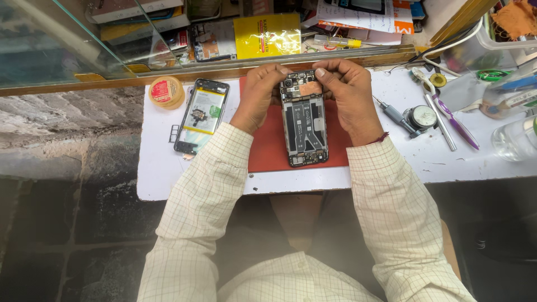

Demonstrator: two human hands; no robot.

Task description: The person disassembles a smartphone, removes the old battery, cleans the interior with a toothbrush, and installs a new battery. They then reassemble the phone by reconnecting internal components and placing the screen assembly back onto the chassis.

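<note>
Bright, even daylight fills the upper frame; the white worktop [168, 173] glares slightly. The lower frame lies dim and shadowed, sleeves softly blurred near the bottom edge.

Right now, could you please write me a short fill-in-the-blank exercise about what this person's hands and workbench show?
1. Both hands, left hand and right hand, grip the top end of an opened ____.
2. The opened phone lies on a ____ mat.
3. The round yellow tin sits on the person's ____ side.

Missing words: phone; red; left
</note>
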